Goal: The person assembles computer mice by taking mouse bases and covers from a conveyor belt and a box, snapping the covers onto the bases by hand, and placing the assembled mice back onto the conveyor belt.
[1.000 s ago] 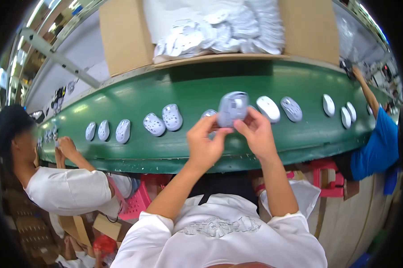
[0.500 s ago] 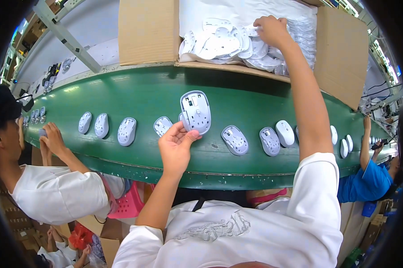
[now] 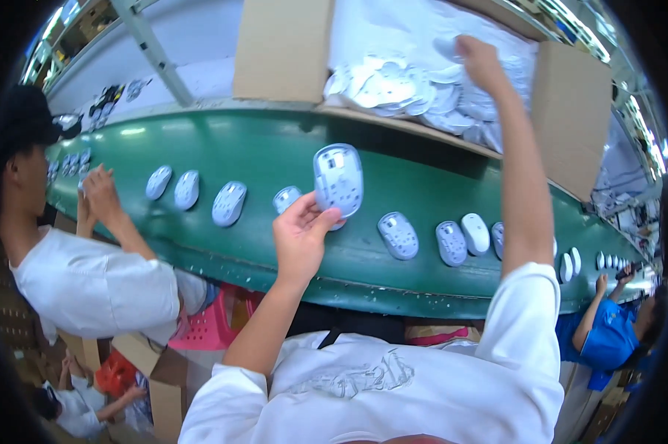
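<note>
My left hand (image 3: 300,240) is closed on the lower left edge of a pale grey computer mouse body (image 3: 339,181), held up above the green belt with its holes and cut-outs facing me. Over the open cardboard box (image 3: 281,55), my right hand (image 3: 483,65) pinches a thin white mouse cover (image 3: 446,48). Below that hand, a heap of similar white covers (image 3: 386,85) lies on white lining inside the box. A partly hidden mouse body (image 3: 287,198) rests on the belt behind my left fingers.
Several grey mouse bodies (image 3: 230,203) and a white-topped mouse (image 3: 474,234) lie along the green conveyor belt (image 3: 275,263). A person in a white shirt (image 3: 97,285) works at the left, another in blue (image 3: 604,337) at the right. A pink basket (image 3: 208,322) stands below the belt.
My right hand has lifted from the heap with a white cover in it. The view has turned slightly. My left hand still holds the mouse body.
</note>
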`<state>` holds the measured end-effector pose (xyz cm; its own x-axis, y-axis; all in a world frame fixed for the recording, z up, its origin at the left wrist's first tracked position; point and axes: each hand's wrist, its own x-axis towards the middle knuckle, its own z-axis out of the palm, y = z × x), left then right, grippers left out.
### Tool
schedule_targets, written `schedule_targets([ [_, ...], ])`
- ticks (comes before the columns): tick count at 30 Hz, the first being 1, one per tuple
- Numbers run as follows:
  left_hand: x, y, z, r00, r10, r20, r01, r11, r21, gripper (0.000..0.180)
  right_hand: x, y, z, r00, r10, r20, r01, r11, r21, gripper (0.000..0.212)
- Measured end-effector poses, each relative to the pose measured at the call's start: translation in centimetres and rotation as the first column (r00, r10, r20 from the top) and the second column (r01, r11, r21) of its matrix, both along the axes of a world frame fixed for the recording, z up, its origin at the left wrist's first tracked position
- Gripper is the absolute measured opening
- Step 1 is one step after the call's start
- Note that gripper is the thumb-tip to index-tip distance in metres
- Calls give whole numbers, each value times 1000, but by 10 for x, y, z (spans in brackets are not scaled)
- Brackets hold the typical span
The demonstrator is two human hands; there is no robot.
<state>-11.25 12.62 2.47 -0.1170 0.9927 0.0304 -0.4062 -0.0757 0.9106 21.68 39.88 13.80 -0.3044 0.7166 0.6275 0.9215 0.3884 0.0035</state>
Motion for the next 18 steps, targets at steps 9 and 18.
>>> schedule_targets([
  [9, -8, -40, 31, 985, -173, -21, 173, 985, 24, 38, -117, -271, -2, 717, 694, -70, -684, 679, -267, 32],
  [18, -12, -91, 52, 886, -331, -324, 390, 910, 138, 34, -121, -329, -20, 658, 746, -98, -751, 643, -151, 57],
])
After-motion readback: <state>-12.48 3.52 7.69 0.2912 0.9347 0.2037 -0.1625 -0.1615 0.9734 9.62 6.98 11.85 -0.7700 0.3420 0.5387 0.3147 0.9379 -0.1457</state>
